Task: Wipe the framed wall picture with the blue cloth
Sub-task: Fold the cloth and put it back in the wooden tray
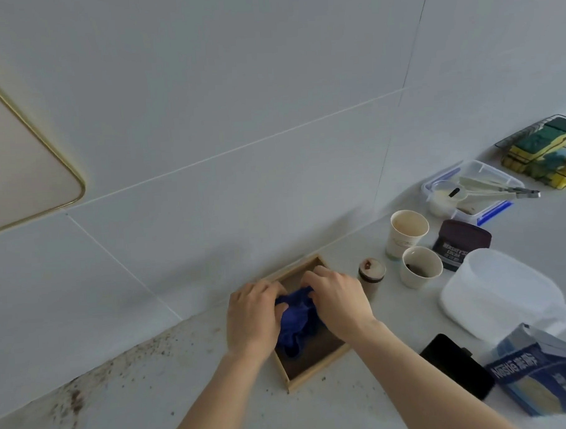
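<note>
Both hands, left hand (252, 316) and right hand (339, 301), pinch bunched blue cloth (296, 320) over wooden tray (314, 372) at counter's back edge. Framed picture (23, 154) hangs upper left on wall. Risk: lifted cloth snags tray, tipping nearby small jar (371, 277).

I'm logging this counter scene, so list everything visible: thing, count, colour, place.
framed wall picture: one, beige with gold rim, wall upper left
blue cloth: one, crumpled in the tray
wooden tray: one, tan, counter by the wall
small jar: one, brown and cream, right of tray
paper cups: two, off-white, right of jar
cocoa tin: one, dark brown
clear container: one, blue clips, holds tongs
sponge rack: one, black wire, far right
white tub: one
phone: one, black
Nestle box: one, blue
left hand, right hand: on the cloth
</note>
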Motion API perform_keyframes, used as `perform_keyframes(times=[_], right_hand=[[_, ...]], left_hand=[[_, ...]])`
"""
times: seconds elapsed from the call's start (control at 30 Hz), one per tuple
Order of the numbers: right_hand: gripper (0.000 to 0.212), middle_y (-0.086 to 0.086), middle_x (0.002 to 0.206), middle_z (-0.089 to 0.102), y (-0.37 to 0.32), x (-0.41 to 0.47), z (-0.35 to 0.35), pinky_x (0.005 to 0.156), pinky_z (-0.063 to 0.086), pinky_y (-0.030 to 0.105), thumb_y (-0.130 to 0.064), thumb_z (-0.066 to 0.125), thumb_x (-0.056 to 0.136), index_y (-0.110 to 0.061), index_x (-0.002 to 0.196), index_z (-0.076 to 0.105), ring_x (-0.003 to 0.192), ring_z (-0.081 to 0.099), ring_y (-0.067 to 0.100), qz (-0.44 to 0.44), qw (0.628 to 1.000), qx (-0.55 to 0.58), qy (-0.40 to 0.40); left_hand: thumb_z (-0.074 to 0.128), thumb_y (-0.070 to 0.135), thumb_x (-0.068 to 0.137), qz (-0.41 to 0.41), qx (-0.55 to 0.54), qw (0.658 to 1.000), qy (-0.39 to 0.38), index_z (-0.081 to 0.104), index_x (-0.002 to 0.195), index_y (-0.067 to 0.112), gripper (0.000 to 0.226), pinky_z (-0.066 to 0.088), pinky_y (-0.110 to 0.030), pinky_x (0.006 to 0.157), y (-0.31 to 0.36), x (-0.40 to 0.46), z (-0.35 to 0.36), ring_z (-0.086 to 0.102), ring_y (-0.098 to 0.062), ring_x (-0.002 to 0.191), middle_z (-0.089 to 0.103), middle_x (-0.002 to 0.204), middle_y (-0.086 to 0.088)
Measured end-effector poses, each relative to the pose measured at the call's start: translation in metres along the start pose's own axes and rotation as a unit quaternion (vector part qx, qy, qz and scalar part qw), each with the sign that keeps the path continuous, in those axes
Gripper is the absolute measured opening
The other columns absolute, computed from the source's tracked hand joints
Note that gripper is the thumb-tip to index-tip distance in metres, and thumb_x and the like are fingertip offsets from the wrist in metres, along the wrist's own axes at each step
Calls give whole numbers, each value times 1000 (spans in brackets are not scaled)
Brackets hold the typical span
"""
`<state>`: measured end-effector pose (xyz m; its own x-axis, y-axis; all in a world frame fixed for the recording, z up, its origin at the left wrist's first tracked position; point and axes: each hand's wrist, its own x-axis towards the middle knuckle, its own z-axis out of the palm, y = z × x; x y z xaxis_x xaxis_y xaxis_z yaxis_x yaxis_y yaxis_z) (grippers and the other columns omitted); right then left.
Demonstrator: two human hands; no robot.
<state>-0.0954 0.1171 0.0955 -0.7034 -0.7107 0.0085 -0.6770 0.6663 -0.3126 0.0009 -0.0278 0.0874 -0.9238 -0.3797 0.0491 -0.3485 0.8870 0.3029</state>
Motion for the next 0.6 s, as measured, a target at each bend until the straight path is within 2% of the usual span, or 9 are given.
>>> perform_keyframes(times=[0.13, 0.2, 0.27, 0.33, 0.43, 0.53, 0.6], right_hand=[[32, 2, 122, 64, 13, -5, 28, 74, 45, 32, -10, 61, 96, -20, 127, 61, 111, 60, 26, 2, 999, 4, -48], [45, 4, 144, 57, 19, -9, 45, 94, 53, 36, -15, 60, 100, -23, 144, 52, 131, 53, 27, 0, 995, 13, -95], [59, 6, 167, 33, 24, -14, 59, 119, 41, 45, -28, 56, 104, -28, 159, 32, 155, 30, 30, 15, 987, 13, -161], [69, 6, 175, 9, 29, -20, 73, 129, 23, 49, -42, 52, 105, -32, 163, 15, 162, 7, 29, 26, 975, 8, -220], [77, 6, 176, -6, 35, -29, 86, 132, 9, 52, -54, 48, 104, -31, 165, 7, 162, -6, 28, 39, 960, -5, -277], [87, 5, 175, -13, 36, -34, 88, 131, 2, 54, -66, 45, 99, -31, 165, 1, 161, -13, 29, 48, 957, -27, -284], [94, 4, 174, -17, 34, -34, 84, 131, -1, 56, -76, 43, 94, -33, 164, -4, 160, -17, 29, 65, 955, -22, -290]], left_hand=[[52, 36, 103, 5, 16, 998, -54, 60, 134, 35, 32, 30, -29, 115, -5, -5, 29, 46, -12, 135, 56, 142, 14], [48, 40, 105, 2, 36, 994, -102, 49, 147, 35, 43, 17, -35, 126, -8, -10, 44, 32, -15, 150, 42, 159, 9], [43, 48, 105, -7, 59, 984, -169, 25, 160, 34, 60, 6, -44, 131, -11, -16, 58, 11, -20, 159, 19, 172, 5], [38, 57, 104, -14, 83, 969, -232, 2, 163, 33, 73, 0, -51, 130, -15, -24, 70, -4, -23, 161, -2, 174, 3], [32, 67, 100, -22, 109, 950, -290, -12, 161, 34, 82, -8, -55, 128, -20, -35, 79, -14, -26, 160, -17, 173, 1], [27, 76, 95, -32, 134, 948, -288, -19, 159, 37, 88, -16, -59, 125, -26, -43, 78, -19, -28, 159, -21, 172, 1], [16, 85, 89, -39, 141, 947, -285, -23, 158, 39, 92, -22, -62, 122, -29, -45, 70, -24, -29, 157, -23, 171, 1]])
